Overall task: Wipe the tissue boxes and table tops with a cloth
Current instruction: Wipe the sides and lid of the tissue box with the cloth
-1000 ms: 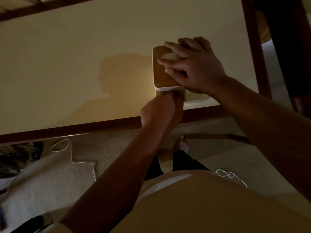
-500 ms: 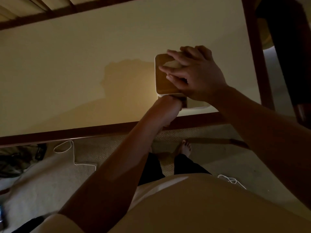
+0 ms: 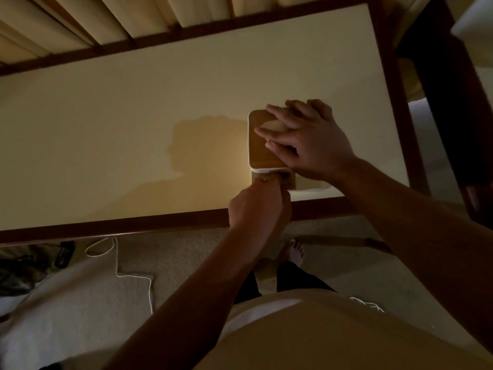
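A white tissue box with a wooden lid (image 3: 261, 150) stands near the front right of the cream table top (image 3: 133, 129). My right hand (image 3: 306, 140) lies flat on the lid, fingers straight, partly covering the tissue slot. My left hand (image 3: 260, 209) is curled round a small dark cloth (image 3: 277, 180) and presses it against the box's near side wall. Most of the cloth is hidden by my fingers.
The table has a dark wooden frame (image 3: 133, 225). A dark chair (image 3: 448, 89) stands at the right end. On the carpet below lie a white cord (image 3: 117, 263) and dark items at the left. My bare foot (image 3: 294, 252) shows under the table edge.
My left hand slid along the box's near side with the cloth and back toward me. My right hand stayed on the lid. The camera tilted up, showing more of the far edge.
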The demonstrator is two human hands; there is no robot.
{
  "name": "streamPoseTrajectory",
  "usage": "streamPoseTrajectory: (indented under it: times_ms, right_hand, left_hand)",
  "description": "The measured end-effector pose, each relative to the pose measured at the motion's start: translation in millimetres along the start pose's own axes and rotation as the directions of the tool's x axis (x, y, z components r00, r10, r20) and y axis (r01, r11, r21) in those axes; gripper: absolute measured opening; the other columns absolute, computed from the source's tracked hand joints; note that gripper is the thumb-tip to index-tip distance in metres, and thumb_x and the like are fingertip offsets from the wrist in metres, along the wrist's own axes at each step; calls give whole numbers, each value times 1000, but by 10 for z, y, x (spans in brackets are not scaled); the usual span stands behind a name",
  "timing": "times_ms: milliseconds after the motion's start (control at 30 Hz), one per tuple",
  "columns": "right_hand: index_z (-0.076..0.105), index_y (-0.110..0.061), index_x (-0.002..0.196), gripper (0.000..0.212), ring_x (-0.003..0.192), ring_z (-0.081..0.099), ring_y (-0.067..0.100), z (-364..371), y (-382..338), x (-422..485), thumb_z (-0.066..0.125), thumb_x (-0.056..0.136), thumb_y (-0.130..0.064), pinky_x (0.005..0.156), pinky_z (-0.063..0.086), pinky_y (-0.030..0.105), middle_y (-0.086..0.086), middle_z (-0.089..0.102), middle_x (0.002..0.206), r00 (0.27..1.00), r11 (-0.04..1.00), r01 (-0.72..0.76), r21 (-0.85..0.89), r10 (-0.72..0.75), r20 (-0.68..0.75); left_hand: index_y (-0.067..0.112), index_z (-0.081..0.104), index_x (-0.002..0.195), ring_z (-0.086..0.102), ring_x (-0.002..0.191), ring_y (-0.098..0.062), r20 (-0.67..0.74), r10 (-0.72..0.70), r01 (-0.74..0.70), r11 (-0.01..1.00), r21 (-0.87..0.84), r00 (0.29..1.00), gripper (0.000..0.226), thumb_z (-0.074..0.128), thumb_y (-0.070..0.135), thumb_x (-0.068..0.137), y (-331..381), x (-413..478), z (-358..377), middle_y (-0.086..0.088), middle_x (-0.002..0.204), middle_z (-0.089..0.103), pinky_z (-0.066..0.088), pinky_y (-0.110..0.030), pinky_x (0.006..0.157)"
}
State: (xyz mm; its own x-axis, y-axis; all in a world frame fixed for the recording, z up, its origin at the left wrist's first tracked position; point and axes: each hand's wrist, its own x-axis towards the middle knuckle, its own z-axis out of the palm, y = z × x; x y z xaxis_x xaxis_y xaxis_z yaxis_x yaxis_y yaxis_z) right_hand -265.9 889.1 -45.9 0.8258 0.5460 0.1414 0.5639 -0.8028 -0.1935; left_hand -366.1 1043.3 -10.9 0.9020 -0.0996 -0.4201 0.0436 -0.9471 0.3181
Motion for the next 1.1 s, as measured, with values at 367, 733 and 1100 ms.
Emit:
streamPoseTrajectory:
  times_ms: [367,733,1100]
  right_hand:
    - [58,-49,142,42,146,39,32,-2,-21,10,34,108,-57,116,27,58,-8,41,164,1000,1000,19,14,-19,23]
    - [56,-49,144,44,144,40,32,-1,-14,-4,32,108,-56,113,31,56,-6,41,164,999,1000,28,-13,-27,24]
    - [55,-48,145,45,146,38,32,2,6,-7,31,108,-57,114,30,58,-7,38,166,998,999,40,5,-40,49]
  left_hand:
    - [2,60,109,71,78,-32,443,-106,196,967,-163,890,26,37,12,109,271,318,-238,-22,88,69,53,-36,65]
    - [5,73,113,56,55,-20,417,-134,388,683,-618,899,37,53,-2,82,-8,272,-77,-9,72,62,44,-31,50]
    - [24,70,127,72,76,-10,-50,-66,5,647,-762,997,26,62,15,104,-199,-142,93,10,102,76,57,-28,69]
